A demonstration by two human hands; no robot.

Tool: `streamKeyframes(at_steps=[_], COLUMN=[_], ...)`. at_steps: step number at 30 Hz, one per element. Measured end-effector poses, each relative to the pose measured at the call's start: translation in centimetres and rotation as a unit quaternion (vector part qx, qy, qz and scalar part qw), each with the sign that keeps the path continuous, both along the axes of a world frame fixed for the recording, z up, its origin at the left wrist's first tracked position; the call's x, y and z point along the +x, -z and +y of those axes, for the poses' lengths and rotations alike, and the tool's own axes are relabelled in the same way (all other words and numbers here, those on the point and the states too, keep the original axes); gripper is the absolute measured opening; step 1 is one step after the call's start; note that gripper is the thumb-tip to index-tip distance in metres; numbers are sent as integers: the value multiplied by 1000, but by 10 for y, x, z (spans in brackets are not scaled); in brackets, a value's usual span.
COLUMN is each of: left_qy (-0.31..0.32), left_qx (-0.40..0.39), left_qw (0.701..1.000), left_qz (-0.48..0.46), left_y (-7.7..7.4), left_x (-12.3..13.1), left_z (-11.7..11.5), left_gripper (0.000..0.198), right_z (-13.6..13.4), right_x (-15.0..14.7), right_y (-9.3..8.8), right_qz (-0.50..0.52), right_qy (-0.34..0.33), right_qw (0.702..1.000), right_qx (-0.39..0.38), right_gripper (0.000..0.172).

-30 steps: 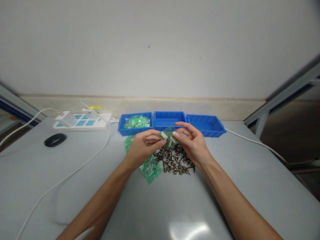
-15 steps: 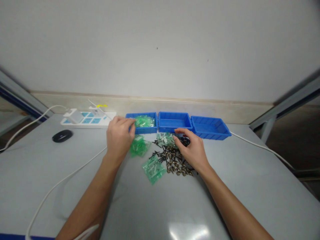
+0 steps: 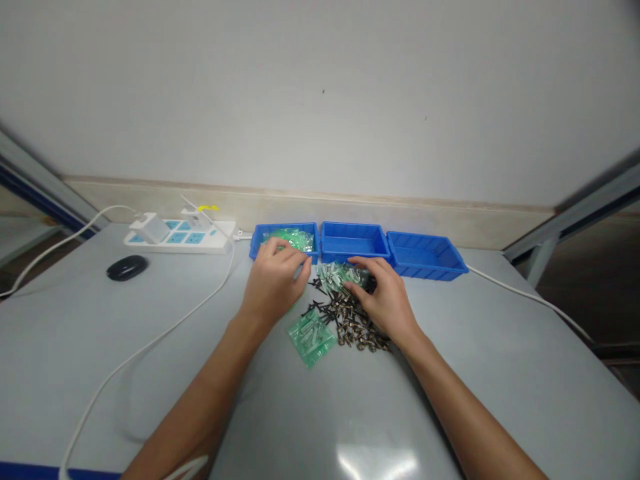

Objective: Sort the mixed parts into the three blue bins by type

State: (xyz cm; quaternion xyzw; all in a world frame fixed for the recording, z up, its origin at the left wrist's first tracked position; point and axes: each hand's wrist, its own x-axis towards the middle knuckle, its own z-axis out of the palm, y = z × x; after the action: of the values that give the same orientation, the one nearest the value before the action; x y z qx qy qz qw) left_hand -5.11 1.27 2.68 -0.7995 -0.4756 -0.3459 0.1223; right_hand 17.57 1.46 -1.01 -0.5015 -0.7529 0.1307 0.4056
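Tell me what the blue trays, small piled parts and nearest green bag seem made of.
Blue trays: likely plastic, satiny, evenly coloured.
Small parts: probably metal, some glinting bronze, others blackish.
Green bag: apparently plastic film, shiny, contents showing through.

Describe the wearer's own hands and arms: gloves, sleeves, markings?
Left hand and right hand are ungloved; no rings or watch visible. Forearms show no sleeves. A thin white strip, cable or band unclear, shows at the left one.
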Motion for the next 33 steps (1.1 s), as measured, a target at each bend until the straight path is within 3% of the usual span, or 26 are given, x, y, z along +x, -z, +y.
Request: streamKeyframes(at_steps=[8,12,15,19,22,25,28,31,33], left_qy=[81,113,120,158,162,129,52,-50,-90], left_qx=[-42,-106,-223,-338,-350,-298,-158,5,52], left_qw=[996,980,927,811,781,809,878,967,989], left_qz=[-20,-126,-277,-450,-491,-489,-448,-250,-106], left_y=[5,8,9,10,11,7,-4,-13,-14], left_x=[19,32,41,47,46,41,27,10,1], left_z=[-8,-13,-17,-17,-14,-9,-1,9,17], left_gripper=[17,22,28,31,30,24,16,12,16], right_z=[-1,-4,-3,-1,-1,-2,-2,-2,-1], right_x=[-1,-1,-2,-3,-3,-4,-4,-3,-2], right_y=[-11,-20,-25,-23,-20,-20,-21,-21,-20], right_qz=[249,351,408,430,439,440,435,402,354], right_qy=[22,11,-21,-33,-34,-37,-27,-12,-7], right_qw=[967,935,909,897,889,888,891,908,930], right_qx=[-56,-56,-80,-100,-122,-127,-127,-116,-103], right_gripper=[26,19,21,26,29,31,29,25,22])
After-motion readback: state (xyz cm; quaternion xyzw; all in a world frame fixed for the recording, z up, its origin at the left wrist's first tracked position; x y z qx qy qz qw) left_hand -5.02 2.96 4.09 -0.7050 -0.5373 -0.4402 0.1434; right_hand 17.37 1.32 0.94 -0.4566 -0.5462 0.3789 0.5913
